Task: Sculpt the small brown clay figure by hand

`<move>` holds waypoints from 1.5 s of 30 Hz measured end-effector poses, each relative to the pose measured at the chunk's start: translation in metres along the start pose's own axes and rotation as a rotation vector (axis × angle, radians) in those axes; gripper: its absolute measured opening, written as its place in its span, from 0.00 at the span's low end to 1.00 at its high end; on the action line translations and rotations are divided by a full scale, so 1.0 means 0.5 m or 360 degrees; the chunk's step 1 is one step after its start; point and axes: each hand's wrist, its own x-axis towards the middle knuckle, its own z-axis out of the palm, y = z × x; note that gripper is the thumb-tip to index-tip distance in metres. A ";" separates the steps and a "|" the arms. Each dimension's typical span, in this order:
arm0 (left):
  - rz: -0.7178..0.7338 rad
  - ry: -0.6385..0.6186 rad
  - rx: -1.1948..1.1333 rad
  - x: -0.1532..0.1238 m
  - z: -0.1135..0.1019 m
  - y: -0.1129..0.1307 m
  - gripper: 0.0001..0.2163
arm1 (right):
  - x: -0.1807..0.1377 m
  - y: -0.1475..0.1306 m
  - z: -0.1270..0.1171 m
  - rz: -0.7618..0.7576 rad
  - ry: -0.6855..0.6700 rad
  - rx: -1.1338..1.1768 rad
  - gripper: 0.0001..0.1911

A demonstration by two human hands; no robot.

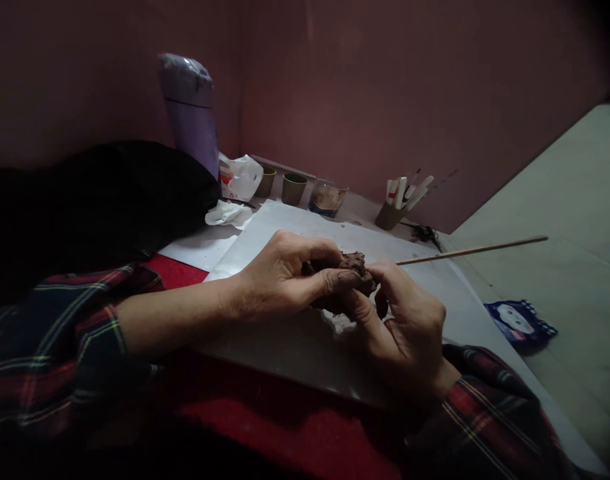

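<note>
A lump of brown clay (pixel 353 265) with a rough, uneven surface is held between my two hands over the white board. My left hand (pixel 289 273) grips it from the left, its thumb lying across the front. From the right, my right hand (pixel 402 320) pinches the lump with thumb and fingers, which hide part of it. Beyond the right fingers a thin wooden stick (pixel 475 252) points out to the right; I cannot tell whether it rests on something or is held. Brown smears mark the left thumb.
The white board (pixel 285 347) lies on a red cloth (pixel 265 420). Behind it stand small cups (pixel 295 190), a stained glass (pixel 329 200), a cup of sticks and brushes (pixel 391 217), crumpled tissue (pixel 229 214) and a purple bottle (pixel 189 127). A blue packet (pixel 519 325) is at the right.
</note>
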 end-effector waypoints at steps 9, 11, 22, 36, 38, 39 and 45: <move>0.0030 -0.0016 0.0087 0.000 -0.002 -0.001 0.11 | 0.001 -0.004 -0.005 0.0019 -0.0048 0.0076 0.10; 0.0040 -0.0034 0.0095 0.001 -0.002 -0.001 0.11 | 0.001 -0.005 -0.007 0.0016 -0.0057 0.0093 0.10; 0.0046 -0.0124 0.0177 0.003 -0.005 -0.004 0.12 | -0.003 -0.004 -0.008 -0.0008 -0.0091 0.0176 0.10; 0.0019 -0.0027 0.0131 0.002 -0.002 -0.001 0.10 | -0.008 0.008 0.001 0.0020 -0.0069 0.0037 0.06; 0.0027 -0.0018 0.0135 0.003 -0.001 -0.002 0.11 | -0.008 0.008 0.000 0.0019 -0.0076 0.0025 0.06; 0.0030 -0.0013 0.0131 0.003 0.000 -0.002 0.11 | -0.008 0.008 0.000 0.0018 -0.0077 0.0017 0.06; 0.0023 -0.0023 0.0137 0.004 0.000 -0.001 0.10 | -0.011 0.010 0.000 0.0025 -0.0095 0.0019 0.06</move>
